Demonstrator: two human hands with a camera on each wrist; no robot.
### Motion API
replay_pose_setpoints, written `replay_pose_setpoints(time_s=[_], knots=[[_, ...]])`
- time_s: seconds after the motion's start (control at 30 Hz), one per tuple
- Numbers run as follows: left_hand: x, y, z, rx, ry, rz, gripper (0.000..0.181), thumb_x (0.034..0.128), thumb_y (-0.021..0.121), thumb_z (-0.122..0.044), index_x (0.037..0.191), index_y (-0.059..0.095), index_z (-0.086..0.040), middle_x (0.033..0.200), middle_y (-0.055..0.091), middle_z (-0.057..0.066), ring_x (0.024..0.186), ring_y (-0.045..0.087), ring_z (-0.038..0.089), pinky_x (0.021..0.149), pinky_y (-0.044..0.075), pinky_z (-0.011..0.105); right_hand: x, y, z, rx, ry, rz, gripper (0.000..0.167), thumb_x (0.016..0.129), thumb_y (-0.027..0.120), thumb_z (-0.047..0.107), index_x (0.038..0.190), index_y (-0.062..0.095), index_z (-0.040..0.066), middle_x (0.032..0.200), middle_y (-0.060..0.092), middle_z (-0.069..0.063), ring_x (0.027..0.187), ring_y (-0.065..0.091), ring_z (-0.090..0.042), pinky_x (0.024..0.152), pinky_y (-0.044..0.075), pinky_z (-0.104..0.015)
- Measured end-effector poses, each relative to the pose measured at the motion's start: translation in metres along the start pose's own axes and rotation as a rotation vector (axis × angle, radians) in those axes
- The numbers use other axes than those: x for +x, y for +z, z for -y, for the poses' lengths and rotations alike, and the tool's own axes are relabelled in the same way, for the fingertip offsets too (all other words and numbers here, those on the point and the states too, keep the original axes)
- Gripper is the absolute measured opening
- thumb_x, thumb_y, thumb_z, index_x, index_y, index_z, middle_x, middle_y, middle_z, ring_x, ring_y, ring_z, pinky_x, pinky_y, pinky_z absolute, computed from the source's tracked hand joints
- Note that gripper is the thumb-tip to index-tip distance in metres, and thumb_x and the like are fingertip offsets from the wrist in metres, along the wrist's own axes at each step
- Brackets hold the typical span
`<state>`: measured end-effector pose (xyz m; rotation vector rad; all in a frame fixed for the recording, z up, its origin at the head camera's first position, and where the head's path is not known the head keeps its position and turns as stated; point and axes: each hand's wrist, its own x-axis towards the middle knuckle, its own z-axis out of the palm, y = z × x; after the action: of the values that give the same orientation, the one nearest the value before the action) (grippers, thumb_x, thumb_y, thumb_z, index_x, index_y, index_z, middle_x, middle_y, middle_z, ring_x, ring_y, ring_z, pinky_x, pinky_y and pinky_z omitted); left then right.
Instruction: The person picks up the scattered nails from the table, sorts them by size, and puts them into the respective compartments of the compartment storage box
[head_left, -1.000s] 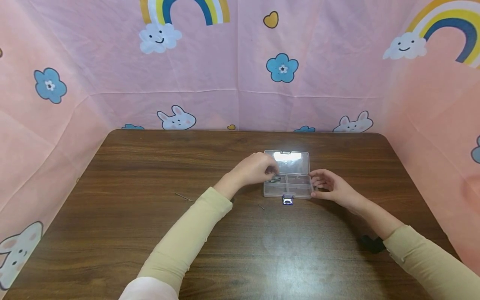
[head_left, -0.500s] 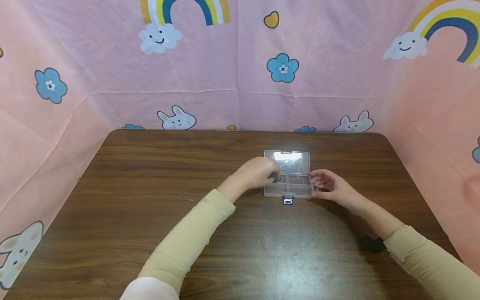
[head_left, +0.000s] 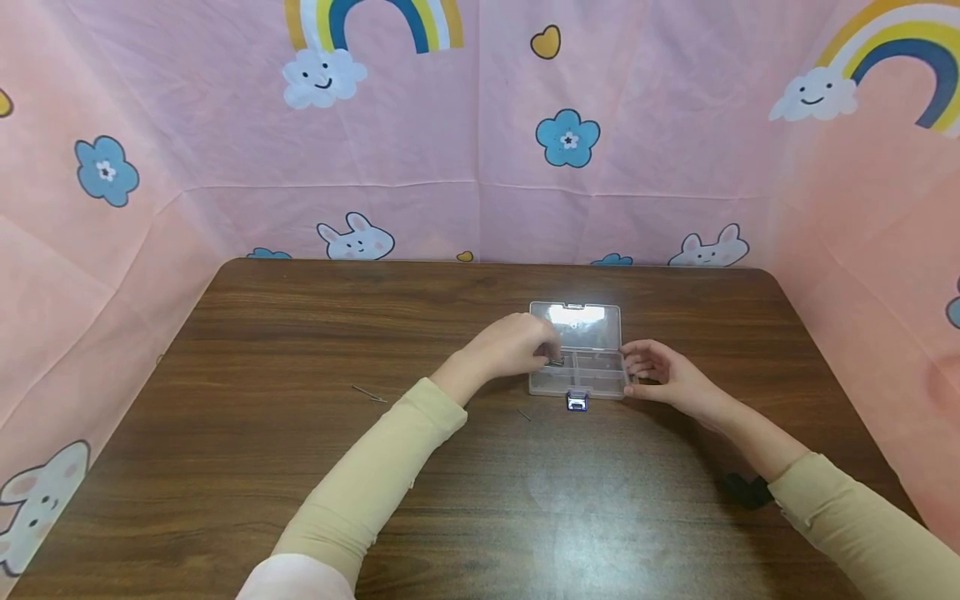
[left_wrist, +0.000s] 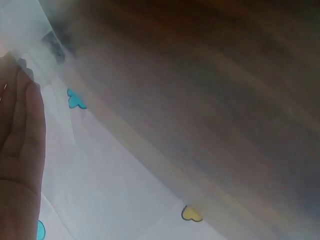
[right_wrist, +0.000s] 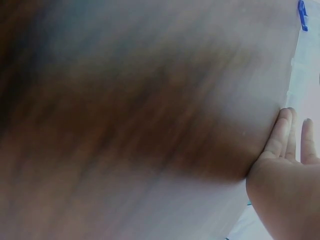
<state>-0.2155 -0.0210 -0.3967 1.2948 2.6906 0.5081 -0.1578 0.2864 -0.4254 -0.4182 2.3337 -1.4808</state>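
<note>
On the table is a clear plastic compartment box (head_left: 551,383), its lid (head_left: 588,333) lying open toward the back. My left hand (head_left: 517,344) reaches into the far left compartment with fingers curled down. Thin metal nails (head_left: 556,362) show at its fingertips, seemingly pinched; part of them is hidden by the hand. At the box's right end my right hand (head_left: 663,379) steadies it, thumb at the near corner and fingers at the far one. A blue-edged latch (head_left: 577,402) sticks out from the box's front. The left wrist view shows only part of the left hand (left_wrist: 22,140).
Two or so thin nails (head_left: 369,393) lie on the wooden table (head_left: 300,333) left of the box, beyond the left forearm. Another nail (head_left: 523,415) lies just in front of the box. A patterned pink cloth (head_left: 420,125) encloses the back and sides.
My left hand has lowered slightly and shifted a little to the right over the far left compartment. The right hand and the box stay in place.
</note>
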Motion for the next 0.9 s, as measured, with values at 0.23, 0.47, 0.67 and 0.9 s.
replay_pose_setpoints(time_s=[0.23, 0.47, 0.67, 0.9], knots=[[-0.011, -0.009, 0.010, -0.011, -0.020, -0.034, 0.012, 0.0963, 0.075, -0.006, 0.104, 0.081, -0.012, 0.105, 0.080, 0.000, 0.097, 0.072, 0.014, 0.092, 0.059, 0.031, -0.001, 0.000, 0.000, -0.003, -0.003, -0.002, 0.058, 0.098, 0.074, 0.003, 0.148, 0.046, -0.006, 0.135, 0.056, -0.026, 0.112, 0.058, -0.008, 0.098, 0.048, -0.011], [-0.030, -0.016, 0.023, 0.023, -0.096, -0.032, 0.011, 0.0961, 0.076, -0.009, 0.106, 0.081, -0.013, 0.107, 0.079, 0.000, 0.099, 0.072, 0.015, 0.094, 0.059, 0.033, 0.000, 0.001, -0.001, -0.016, -0.013, -0.004, 0.057, 0.098, 0.074, 0.003, 0.147, 0.047, -0.007, 0.135, 0.056, -0.027, 0.111, 0.058, -0.006, 0.098, 0.048, -0.011], [-0.052, -0.022, 0.039, 0.007, -0.158, -0.036, 0.011, 0.0964, 0.076, -0.008, 0.105, 0.081, -0.012, 0.106, 0.079, 0.000, 0.093, 0.068, 0.015, 0.088, 0.058, 0.032, 0.000, 0.001, -0.001, -0.019, -0.015, -0.004, 0.057, 0.098, 0.074, 0.003, 0.147, 0.047, -0.007, 0.134, 0.056, -0.027, 0.111, 0.058, -0.006, 0.098, 0.048, -0.012], [-0.076, -0.029, 0.056, 0.002, -0.224, -0.052, 0.011, 0.0959, 0.076, -0.007, 0.105, 0.081, -0.011, 0.105, 0.078, 0.002, 0.092, 0.068, 0.017, 0.086, 0.058, 0.035, 0.000, 0.000, -0.001, -0.009, -0.017, -0.001, 0.057, 0.098, 0.074, 0.003, 0.148, 0.047, -0.006, 0.135, 0.056, -0.026, 0.112, 0.059, -0.007, 0.098, 0.049, -0.012]])
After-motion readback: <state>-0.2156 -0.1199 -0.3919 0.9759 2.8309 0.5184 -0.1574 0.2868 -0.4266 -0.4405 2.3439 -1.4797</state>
